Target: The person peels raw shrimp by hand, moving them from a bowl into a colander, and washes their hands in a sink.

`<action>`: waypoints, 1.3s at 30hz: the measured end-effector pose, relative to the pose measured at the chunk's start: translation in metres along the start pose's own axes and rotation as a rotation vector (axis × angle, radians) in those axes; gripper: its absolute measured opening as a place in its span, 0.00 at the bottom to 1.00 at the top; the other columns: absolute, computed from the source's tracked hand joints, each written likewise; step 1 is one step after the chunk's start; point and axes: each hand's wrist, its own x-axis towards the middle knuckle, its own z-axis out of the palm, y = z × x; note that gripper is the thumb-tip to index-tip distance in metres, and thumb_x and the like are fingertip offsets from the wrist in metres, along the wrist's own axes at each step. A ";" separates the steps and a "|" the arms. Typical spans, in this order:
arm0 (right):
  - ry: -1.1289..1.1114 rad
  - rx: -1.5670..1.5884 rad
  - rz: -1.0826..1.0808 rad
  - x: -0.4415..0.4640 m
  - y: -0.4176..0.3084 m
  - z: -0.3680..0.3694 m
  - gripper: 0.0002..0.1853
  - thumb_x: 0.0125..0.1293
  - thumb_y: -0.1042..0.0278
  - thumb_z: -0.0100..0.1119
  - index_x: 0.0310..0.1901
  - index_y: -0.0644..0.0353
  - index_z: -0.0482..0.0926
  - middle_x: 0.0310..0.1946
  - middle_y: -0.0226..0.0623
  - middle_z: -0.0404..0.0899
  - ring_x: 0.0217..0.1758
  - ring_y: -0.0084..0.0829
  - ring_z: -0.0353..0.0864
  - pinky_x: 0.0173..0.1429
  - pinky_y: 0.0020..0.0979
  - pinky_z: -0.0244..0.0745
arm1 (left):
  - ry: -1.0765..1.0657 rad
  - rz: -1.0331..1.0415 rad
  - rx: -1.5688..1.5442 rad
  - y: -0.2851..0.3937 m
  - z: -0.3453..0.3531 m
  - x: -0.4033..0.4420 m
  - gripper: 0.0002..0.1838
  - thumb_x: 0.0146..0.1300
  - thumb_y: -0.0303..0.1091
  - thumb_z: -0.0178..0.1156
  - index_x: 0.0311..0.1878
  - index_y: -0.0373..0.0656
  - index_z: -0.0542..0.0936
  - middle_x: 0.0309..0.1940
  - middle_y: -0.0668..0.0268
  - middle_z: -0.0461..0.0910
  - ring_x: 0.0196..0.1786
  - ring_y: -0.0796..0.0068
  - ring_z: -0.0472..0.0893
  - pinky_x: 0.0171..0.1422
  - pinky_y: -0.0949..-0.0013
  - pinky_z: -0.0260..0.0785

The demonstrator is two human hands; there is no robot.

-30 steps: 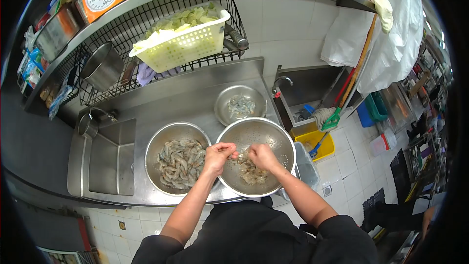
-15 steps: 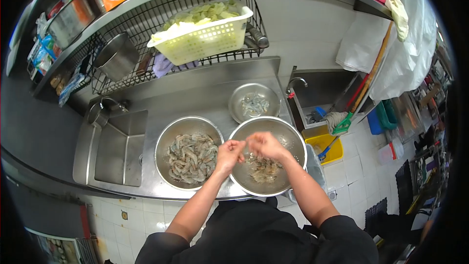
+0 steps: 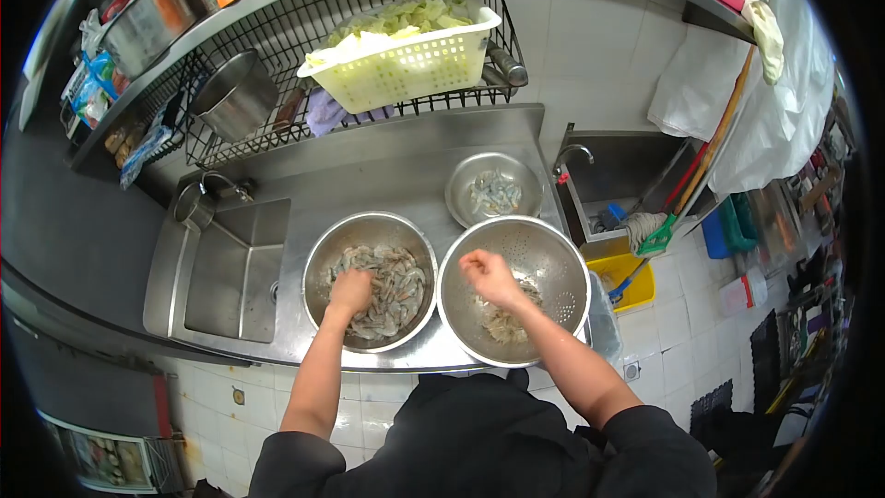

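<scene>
My left hand (image 3: 350, 291) reaches into the left steel bowl, its fingertips among grey unpeeled shrimp (image 3: 395, 293); what its closed fingers grip is hidden. Over the steel colander (image 3: 573, 300) hovers my right hand (image 3: 489, 277), its fingers curled together, and anything between them is too small to make out. Brownish shells (image 3: 507, 321) lie in the bottom of the colander. Behind it, a smaller steel bowl (image 3: 458, 192) holds pale peeled shrimp (image 3: 495, 192).
A sink (image 3: 235, 277) with a tap lies at the left of the steel counter (image 3: 323, 186). Above hangs a wire rack with a basket of leaves (image 3: 406, 65) and a pot (image 3: 235, 97). A yellow bucket (image 3: 636, 286) and mop stand at the right.
My left hand has moved from above the colander into the left bowl of shrimp. My right hand has parted from it and stays over the colander. The view has shifted slightly.
</scene>
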 end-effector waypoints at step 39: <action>0.019 -0.381 -0.270 -0.048 0.009 -0.030 0.17 0.74 0.63 0.46 0.54 0.67 0.69 0.38 0.62 0.77 0.42 0.61 0.78 0.45 0.51 0.72 | -0.046 0.152 -2.222 0.205 -0.025 0.044 0.12 0.74 0.32 0.50 0.51 0.34 0.76 0.39 0.58 0.82 0.48 0.65 0.81 0.58 0.65 0.72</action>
